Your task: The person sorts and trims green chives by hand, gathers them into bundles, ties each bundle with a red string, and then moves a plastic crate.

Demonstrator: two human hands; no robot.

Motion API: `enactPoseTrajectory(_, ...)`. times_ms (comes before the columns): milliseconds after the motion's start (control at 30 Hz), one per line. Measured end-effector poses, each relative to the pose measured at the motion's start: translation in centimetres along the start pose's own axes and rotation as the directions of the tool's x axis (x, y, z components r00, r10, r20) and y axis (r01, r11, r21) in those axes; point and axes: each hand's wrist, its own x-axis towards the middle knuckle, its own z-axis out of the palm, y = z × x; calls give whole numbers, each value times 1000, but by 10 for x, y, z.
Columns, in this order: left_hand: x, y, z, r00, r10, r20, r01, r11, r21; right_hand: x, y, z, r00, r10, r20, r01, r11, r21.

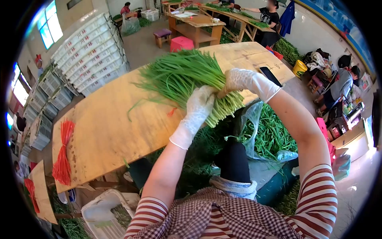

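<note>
Head view: the left grip (201, 102) and right grip (240, 81) are both clamped on the greens (181, 73) over the surface (119, 137). Red ties (63, 153) lie well left of them; a phone (271, 77) lies near the right grip.

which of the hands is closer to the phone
Right. The right hand is just left of the phone; the left hand is farther left, on the green bunch.

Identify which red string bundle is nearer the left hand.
The red string bundle at the left end of the worktable; the other red bundle lies farther from the left hand, on a separate table at lower left.
</note>
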Motion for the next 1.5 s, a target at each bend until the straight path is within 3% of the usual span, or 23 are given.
enactPoseTrajectory(33, 1, 4, -1, 1000, -18, -8, 18, 1000, -18, 13, 7, 2, 999, -32, -31, 29, 993, -113)
enactPoseTrajectory(133, 4, 19, -3, 999, -54, 3, 54, 998, -34, 22, 21, -12, 998, -57, -36, 50, 981, -186)
enactPoseTrajectory(167, 4, 21, -3, 999, -49, 8, 49, 998, -40, 18, 27, -18, 989, -80, -122, 64, 990, -127)
enactPoseTrajectory(267, 4, 22, -7, 999, -46, -10, 45, 996, -74, 27, 50, -41, 996, -68, -60, 66, 997, -28)
enactPoseTrajectory(333, 7, 25, -6, 998, -63, -31, 59, 991, -121, 32, 64, -40, 966, -240, -97, 239, 971, -19)
enactPoseTrajectory(400, 15, 31, -4, 985, 70, -157, -72, 997, -8, 27, 75, -38, 944, -319, -81, 307, 942, -138)
enactPoseTrajectory(433, 20, 36, -4, 967, 141, -213, -132, 990, 53, 35, 84, -34, 903, -417, -106, 410, 908, -80)
enactPoseTrajectory(467, 28, 40, -2, 973, 175, -148, -176, 984, 12, 36, 89, -31, 959, -260, -115, 273, 955, 117)
enactPoseTrajectory(533, 44, 48, 3, 967, 253, -16, -253, 964, -81, 14, 69, -33, 997, 61, -36, -36, 873, 487)
enactPoseTrajectory(633, 58, 53, 19, 983, 161, 93, -160, 987, -22, -13, 61, -43, 994, 74, -78, -48, 953, 298)
enactPoseTrajectory(867, 69, 39, 60, 951, 261, 164, -261, 965, -25, 10, 105, -26, 997, 4, -74, 6, 990, 138)
enactPoseTrajectory(900, 75, 47, 57, 946, 267, 182, -272, 962, 2, 18, 117, -26, 980, -112, -166, 132, 985, 115)
enactPoseTrajectory(1000, 87, 50, 62, 935, 226, 274, -266, 957, 118, 32, 152, -50, 996, 20, -91, 30, 857, 514)
enactPoseTrajectory(1067, 87, 41, 74, 920, 202, 336, -288, 930, 229, 7, 155, -92, 953, 85, -291, 53, 897, 438)
enactPoseTrajectory(1133, 92, 42, 81, 934, 140, 328, -244, 922, 300, 7, 177, -130, 863, 101, -495, 197, 835, 514)
enactPoseTrajectory(1233, 99, 45, 90, 946, 49, 322, -175, 910, 376, 13, 213, -185, 803, 124, -584, 365, 671, 645)
enactPoseTrajectory(1300, 102, 41, 97, 949, 43, 313, -164, 913, 373, 22, 226, -189, 693, 152, -705, 430, 698, 573)
enactPoseTrajectory(1333, 104, 42, 99, 951, 39, 308, -158, 914, 373, 33, 236, -184, 583, 126, -803, 381, 830, 408)
enactPoseTrajectory(1367, 104, 43, 101, 952, 25, 307, -148, 910, 386, 47, 246, -171, 435, 47, -899, 216, 964, 155)
enactPoseTrajectory(1400, 104, 41, 102, 954, 38, 297, -154, 912, 379, 68, 264, -152, 294, -125, -948, -67, 986, -151)
enactPoseTrajectory(1433, 105, 39, 104, 956, 51, 288, -161, 914, 373, 90, 281, -126, 224, -303, -926, -336, 868, -365)
enactPoseTrajectory(1467, 105, 37, 106, 958, 64, 279, -167, 916, 366, 116, 302, -91, 208, -428, -879, -530, 706, -469)
enactPoseTrajectory(1500, 107, 37, 107, 957, 61, 285, -166, 917, 363, 150, 337, -52, 403, -428, -809, -424, 697, -579)
